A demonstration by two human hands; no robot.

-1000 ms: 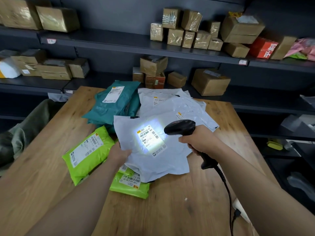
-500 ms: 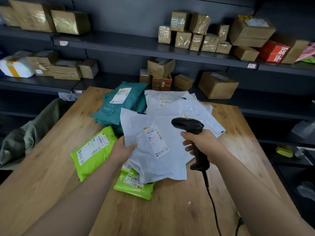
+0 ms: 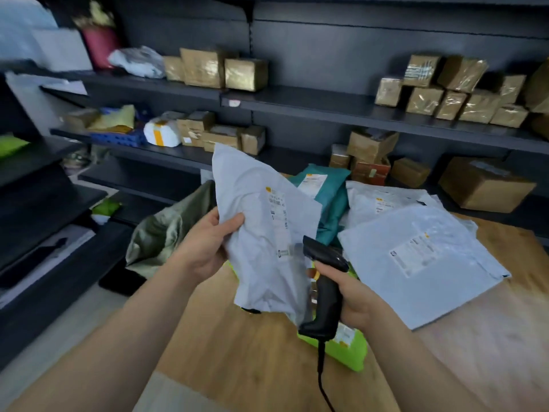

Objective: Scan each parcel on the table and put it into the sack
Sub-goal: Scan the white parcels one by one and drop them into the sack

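- Gripping the grey parcel [image 3: 267, 233] by its left side with the left hand [image 3: 208, 248], thumb on top; clutching the scanner [image 3: 323, 286] by its handle in the right hand [image 3: 356, 295], just beside the parcel's lower edge.
- Holding the parcel up over the table [image 3: 237, 352] at its left edge, olive sack [image 3: 160, 233] just beyond.
- Best to swing left, feed a corner in first and let go only once well inside; worth keeping the cable [image 3: 320, 367] off the white mailers [image 3: 421, 257].
- Cannot read the label [image 3: 277, 209]: blurred.
- Cannot see the sack's mouth, possibly open behind hand and parcel.
- Barely catching the lime parcel [image 3: 347, 349], mostly covered by the scanner.
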